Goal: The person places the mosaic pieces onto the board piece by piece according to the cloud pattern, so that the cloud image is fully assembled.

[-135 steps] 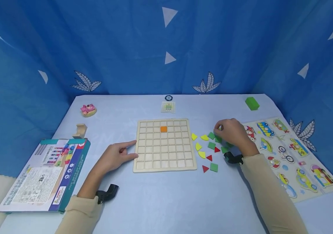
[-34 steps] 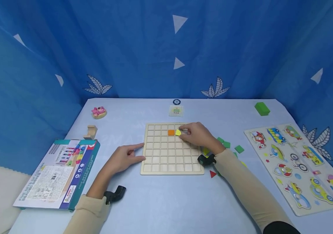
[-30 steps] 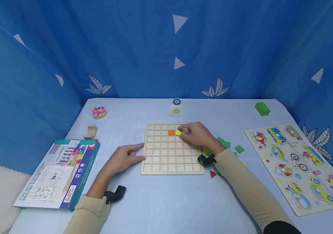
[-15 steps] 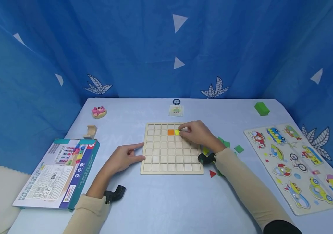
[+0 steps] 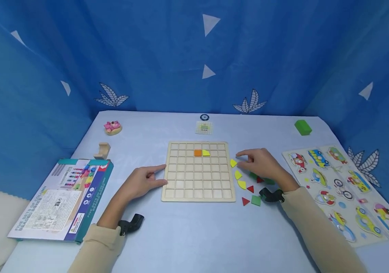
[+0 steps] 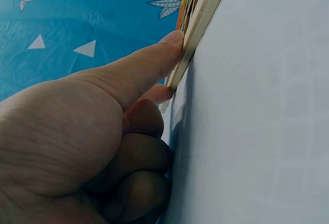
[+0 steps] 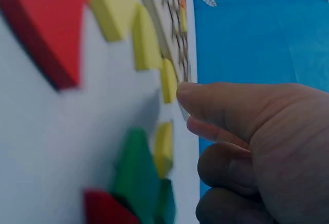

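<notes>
- The wooden board point(image 5: 198, 185) lies between the two hands.
- The left hand point(image 5: 142, 179) spreads its thumb and pointing finger, both touching the board's left edge.
- The right hand point(image 5: 262, 163) is beside the board, thumb and pointing finger apart.
- A loose yellow piece point(image 5: 233, 163) lies just by those fingertips.
- An orange square point(image 5: 198, 152) and a yellow quarter circle point(image 5: 206, 153) sit side by side on the board.

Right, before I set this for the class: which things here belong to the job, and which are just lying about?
Belong, it seems:
grid board
orange square
yellow pieces
red triangles
green squares
pattern card, probably

Apparently just lying about:
printed box
pink figurine
curved wooden block
green block
vehicle puzzle
round disc
</notes>
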